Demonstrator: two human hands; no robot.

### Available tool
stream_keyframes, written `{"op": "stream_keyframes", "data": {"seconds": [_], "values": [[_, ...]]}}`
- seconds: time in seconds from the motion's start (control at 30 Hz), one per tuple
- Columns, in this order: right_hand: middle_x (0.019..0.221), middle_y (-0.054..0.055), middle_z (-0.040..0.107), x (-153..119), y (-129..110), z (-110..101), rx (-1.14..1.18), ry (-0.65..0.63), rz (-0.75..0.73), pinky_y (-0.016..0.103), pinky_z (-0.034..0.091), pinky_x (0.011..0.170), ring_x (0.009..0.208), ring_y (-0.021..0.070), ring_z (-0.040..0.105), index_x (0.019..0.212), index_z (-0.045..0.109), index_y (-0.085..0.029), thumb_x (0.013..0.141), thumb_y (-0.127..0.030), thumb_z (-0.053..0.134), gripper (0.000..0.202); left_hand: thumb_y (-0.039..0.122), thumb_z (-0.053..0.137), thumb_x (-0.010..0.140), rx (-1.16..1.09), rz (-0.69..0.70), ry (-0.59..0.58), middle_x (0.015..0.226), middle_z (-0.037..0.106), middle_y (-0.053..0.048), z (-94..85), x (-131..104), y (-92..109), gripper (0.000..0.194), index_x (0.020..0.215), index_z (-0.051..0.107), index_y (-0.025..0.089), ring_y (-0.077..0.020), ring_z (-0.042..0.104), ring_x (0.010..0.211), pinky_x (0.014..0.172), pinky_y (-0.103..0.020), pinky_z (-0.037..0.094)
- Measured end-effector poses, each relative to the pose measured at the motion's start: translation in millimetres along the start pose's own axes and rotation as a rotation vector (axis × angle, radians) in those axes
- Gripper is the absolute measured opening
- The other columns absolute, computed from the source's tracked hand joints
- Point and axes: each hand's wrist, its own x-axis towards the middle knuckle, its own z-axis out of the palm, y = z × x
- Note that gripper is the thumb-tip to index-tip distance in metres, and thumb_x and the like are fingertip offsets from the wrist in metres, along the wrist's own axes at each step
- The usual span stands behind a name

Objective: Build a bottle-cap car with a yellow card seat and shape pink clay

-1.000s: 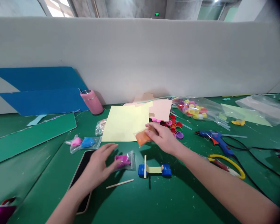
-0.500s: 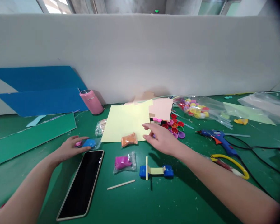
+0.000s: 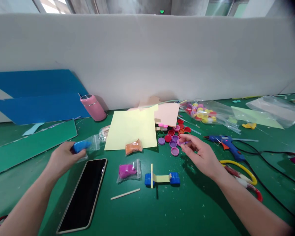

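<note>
At the left, just above the black phone point(image 3: 82, 196), my left hand point(image 3: 64, 156) grips a small clear bag of blue clay point(image 3: 82, 146). My right hand point(image 3: 199, 152) is beside the colored bottle caps point(image 3: 173, 143), its fingers slightly curled and apart. Between the hands lie a packet of orange clay point(image 3: 133, 147), partly on a pale yellow sheet point(image 3: 130, 127), and a bag of magenta clay point(image 3: 127, 171). Nearer to me are a thin stick point(image 3: 125, 194) and a small piece with two blue blocks joined by a pale strip point(image 3: 162, 179).
A pink bottle point(image 3: 93, 108) stands by the white partition point(image 3: 147, 59). Blue boards point(image 3: 39, 109) lean at the left, above a green board point(image 3: 34, 146). At the right are a blue glue gun point(image 3: 227, 144) with cables, yellow-handled pliers point(image 3: 245, 170) and a bag of caps point(image 3: 201, 113).
My left hand has closed on the blue clay bag and raised it slightly. My right hand has moved right, away from the yellow sheet, uncovering more caps.
</note>
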Motion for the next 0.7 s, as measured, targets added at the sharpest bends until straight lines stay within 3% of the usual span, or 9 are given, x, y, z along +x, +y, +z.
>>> {"op": "stream_keyframes", "data": {"seconds": [0.1, 0.23, 0.33, 0.47, 0.57, 0.63, 0.7], "values": [[0.1, 0.007, 0.06, -7, 6, 1, 0.035, 0.005, 0.037, 0.028, 0.048, 0.063, 0.071, 0.0149, 0.056, 0.113, 0.05, -0.02, 0.083, -0.033, 0.048, 0.032, 0.05, 0.054, 0.068, -0.108, -0.018, 0.085, 0.057, 0.046, 0.007, -3.1, -13, 25, 0.035, 0.075, 0.051, 0.016, -0.0112, 0.043, 0.054, 0.048, -0.019, 0.031], [0.102, 0.008, 0.059, -12, 3, 5, 0.078, -0.034, 0.053, 0.028, 0.048, 0.06, 0.071, 0.0151, 0.055, 0.112, 0.05, -0.02, 0.084, -0.033, 0.046, 0.031, 0.049, 0.051, 0.073, -0.309, 0.072, 0.055, 0.069, 0.056, 0.004, 18.8, -19, 57, 0.038, 0.088, 0.056, 0.015, -0.0117, 0.051, 0.062, 0.055, -0.02, 0.04], [0.101, 0.008, 0.058, -16, -1, 7, 0.1, -0.041, 0.049, 0.027, 0.048, 0.061, 0.071, 0.0146, 0.055, 0.113, 0.049, -0.02, 0.085, -0.032, 0.046, 0.031, 0.049, 0.053, 0.071, -0.401, 0.127, 0.013, 0.071, 0.063, 0.001, 37.1, -17, 68, 0.04, 0.09, 0.059, 0.014, -0.0145, 0.057, 0.062, 0.056, -0.023, 0.045], [0.101, 0.007, 0.057, -25, 5, 7, 0.109, -0.026, 0.093, 0.028, 0.048, 0.063, 0.071, 0.0144, 0.054, 0.113, 0.049, -0.02, 0.085, -0.032, 0.046, 0.031, 0.045, 0.05, 0.075, -0.441, 0.19, 0.057, 0.076, 0.066, -0.004, 47.1, -25, 76, 0.039, 0.093, 0.057, 0.012, -0.0179, 0.06, 0.065, 0.058, -0.027, 0.048], [0.101, 0.007, 0.057, -33, 14, 10, 0.136, -0.036, 0.139, 0.029, 0.048, 0.067, 0.073, 0.0152, 0.055, 0.113, 0.048, -0.02, 0.085, -0.032, 0.046, 0.031, 0.039, 0.052, 0.076, -0.428, 0.316, 0.077, 0.099, 0.064, -0.007, 56.7, -45, 90, 0.034, 0.1, 0.056, 0.016, -0.0211, 0.059, 0.089, 0.075, -0.032, 0.048], [0.101, 0.007, 0.057, -38, 20, 13, 0.163, -0.046, 0.171, 0.03, 0.049, 0.069, 0.074, 0.0156, 0.056, 0.114, 0.047, -0.02, 0.084, -0.033, 0.046, 0.032, 0.034, 0.055, 0.073, -0.393, 0.428, 0.076, 0.115, 0.056, -0.007, 68.3, -60, 101, 0.022, 0.089, 0.061, 0.02, -0.0232, 0.051, 0.105, 0.086, -0.035, 0.043], [0.101, 0.007, 0.057, -43, 25, 15, 0.185, -0.05, 0.205, 0.03, 0.049, 0.07, 0.075, 0.0157, 0.056, 0.114, 0.047, -0.02, 0.084, -0.033, 0.046, 0.033, 0.029, 0.054, 0.074, -0.343, 0.507, 0.062, 0.115, 0.056, -0.007, 81.7, -73, 108, 0.013, 0.081, 0.061, 0.021, -0.0237, 0.05, 0.107, 0.087, -0.038, 0.041]]}}
